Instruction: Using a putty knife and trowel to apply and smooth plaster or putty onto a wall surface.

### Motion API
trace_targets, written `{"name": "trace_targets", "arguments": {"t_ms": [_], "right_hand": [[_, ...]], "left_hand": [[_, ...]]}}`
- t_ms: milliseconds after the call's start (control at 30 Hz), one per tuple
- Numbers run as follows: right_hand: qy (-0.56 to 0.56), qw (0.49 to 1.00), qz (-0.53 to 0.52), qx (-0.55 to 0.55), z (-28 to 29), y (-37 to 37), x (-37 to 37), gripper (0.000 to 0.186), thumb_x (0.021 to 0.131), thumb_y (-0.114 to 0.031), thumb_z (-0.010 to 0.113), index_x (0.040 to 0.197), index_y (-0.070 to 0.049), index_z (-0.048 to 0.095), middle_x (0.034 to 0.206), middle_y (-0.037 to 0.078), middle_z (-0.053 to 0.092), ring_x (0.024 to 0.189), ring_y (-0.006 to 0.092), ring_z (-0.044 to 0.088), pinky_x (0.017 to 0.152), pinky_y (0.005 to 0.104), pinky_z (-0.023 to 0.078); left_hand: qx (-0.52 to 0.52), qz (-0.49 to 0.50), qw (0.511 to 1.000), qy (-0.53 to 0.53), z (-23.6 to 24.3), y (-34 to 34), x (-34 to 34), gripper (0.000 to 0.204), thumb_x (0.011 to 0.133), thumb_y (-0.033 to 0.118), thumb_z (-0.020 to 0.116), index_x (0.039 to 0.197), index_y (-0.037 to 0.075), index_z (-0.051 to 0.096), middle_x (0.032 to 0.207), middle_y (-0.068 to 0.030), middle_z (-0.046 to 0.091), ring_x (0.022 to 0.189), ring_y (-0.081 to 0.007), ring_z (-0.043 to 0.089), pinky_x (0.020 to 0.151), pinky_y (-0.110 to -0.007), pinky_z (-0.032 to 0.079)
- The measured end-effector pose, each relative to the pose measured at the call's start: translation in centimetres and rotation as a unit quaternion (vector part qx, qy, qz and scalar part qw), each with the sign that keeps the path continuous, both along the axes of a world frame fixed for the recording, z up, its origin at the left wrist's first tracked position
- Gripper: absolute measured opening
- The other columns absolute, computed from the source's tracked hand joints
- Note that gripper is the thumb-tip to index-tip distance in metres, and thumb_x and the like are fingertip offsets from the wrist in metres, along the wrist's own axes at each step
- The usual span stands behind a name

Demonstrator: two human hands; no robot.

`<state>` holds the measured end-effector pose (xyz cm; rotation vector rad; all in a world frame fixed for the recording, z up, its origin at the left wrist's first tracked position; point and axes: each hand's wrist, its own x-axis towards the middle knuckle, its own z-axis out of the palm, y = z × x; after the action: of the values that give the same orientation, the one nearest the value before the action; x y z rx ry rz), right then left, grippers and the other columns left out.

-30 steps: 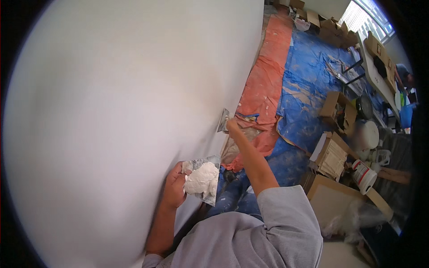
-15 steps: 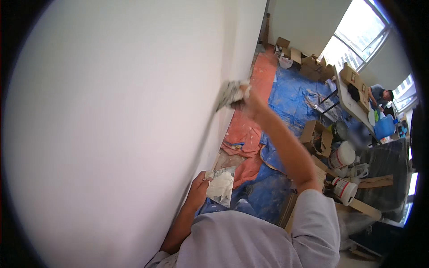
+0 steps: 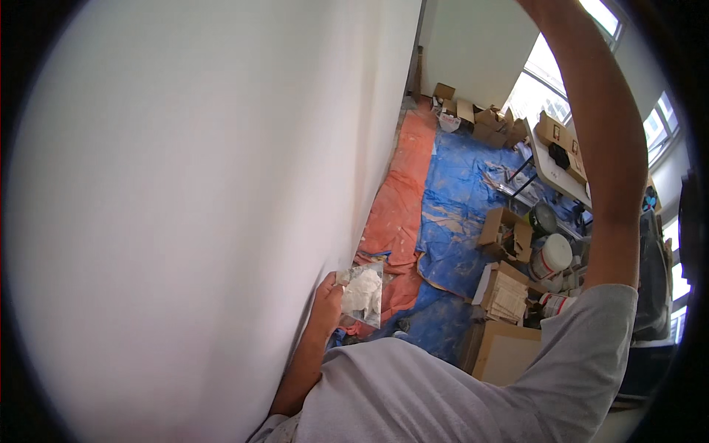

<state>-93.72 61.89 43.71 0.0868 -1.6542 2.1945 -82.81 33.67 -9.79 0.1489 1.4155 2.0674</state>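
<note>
My left hand (image 3: 327, 297) is closed around the near-wall edge of a thin, square putty plate (image 3: 377, 308). A thick, uneven heap of off-white putty (image 3: 362, 289) covers much of its upper face. This hand is close beside the large white wall (image 3: 185, 221), which fills the left of the view. My right forearm (image 3: 609, 140) reaches up past the top edge, so the right hand and whatever it holds are out of sight.
Orange sheeting (image 3: 399, 210) runs along the wall's foot, beside a blue tarp (image 3: 458, 192). To the right are an open cardboard box (image 3: 496, 223), a white bucket (image 3: 552, 255), and a folding table (image 3: 546, 164) bearing boxes. More cartons (image 3: 493, 127) line the far wall.
My right hand, which held a wide putty knife near the wall, has swung up and right out of view. The left hand keeps its grip on the putty plate. The view has shifted.
</note>
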Motion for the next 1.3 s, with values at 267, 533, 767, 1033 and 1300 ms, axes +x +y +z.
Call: {"name": "trace_targets", "arguments": {"t_ms": [267, 533, 767, 1033, 1300], "right_hand": [[0.200, 0.856, -0.184, 0.440, -26.5, 11.1, 6.9, 0.032, 0.099, -0.034, 0.058, 0.104, -0.005, 0.069, 0.087, 0.006, 0.067, 0.094, 0.0176, 0.066, 0.087, 0.0344, 0.053], [0.176, 0.923, -0.060, 0.336, -51.1, -4.8, 20.4, 0.047, 0.084, -0.006, 0.066, 0.131, -0.005, 0.058, 0.128, 0.015, 0.060, 0.111, 0.0302, 0.059, 0.091, 0.0422, 0.048], [0.043, 0.843, -0.071, 0.531, -58.5, -3.2, 21.1, 0.055, 0.075, 0.006, 0.063, 0.129, -0.004, 0.059, 0.129, 0.019, 0.056, 0.117, 0.0419, 0.054, 0.101, 0.0471, 0.045], [-0.280, 0.955, -0.099, 0.004, -83.4, 4.1, 9.7, 0.025, 0.103, -0.018, 0.048, 0.119, -0.002, 0.059, 0.094, 0.009, 0.060, 0.085, 0.0205, 0.058, 0.075, 0.0307, 0.047], [-0.457, 0.871, -0.099, -0.154, -97.2, 2.1, -5.1, 0.033, 0.102, -0.032, 0.056, 0.124, -0.007, 0.059, 0.100, 0.010, 0.062, 0.085, 0.0209, 0.057, 0.065, 0.0376, 0.050]], "left_hand": [[0.079, 0.113, 0.990, -0.032, 2.2, 1.2, 2.4, 0.031, 0.096, 0.005, 0.040, 0.121, 0.001, 0.058, 0.114, -0.0105, 0.068, 0.102, -0.0184, 0.069, 0.089, -0.032, 0.055], [0.125, 0.216, 0.968, -0.037, 1.3, 4.1, 3.8, 0.033, 0.100, 0.011, 0.041, 0.130, 0.004, 0.053, 0.125, -0.0092, 0.063, 0.112, -0.0214, 0.065, 0.095, -0.036, 0.055], [0.116, 0.251, 0.958, -0.075, 1.8, 4.2, 2.2, 0.032, 0.101, 0.016, 0.043, 0.130, 0.004, 0.053, 0.124, -0.0084, 0.063, 0.112, -0.0210, 0.065, 0.094, -0.034, 0.055], [-0.117, 0.103, 0.986, 0.059, 4.8, 6.0, -3.5, 0.032, 0.097, 0.010, 0.044, 0.125, -0.001, 0.057, 0.118, -0.0097, 0.066, 0.105, -0.0193, 0.067, 0.089, -0.033, 0.056], [-0.167, 0.079, 0.979, -0.090, -1.5, 8.2, -6.0, 0.033, 0.097, 0.009, 0.043, 0.126, -0.002, 0.054, 0.116, -0.0133, 0.066, 0.102, -0.0220, 0.068, 0.089, -0.035, 0.057]]}}
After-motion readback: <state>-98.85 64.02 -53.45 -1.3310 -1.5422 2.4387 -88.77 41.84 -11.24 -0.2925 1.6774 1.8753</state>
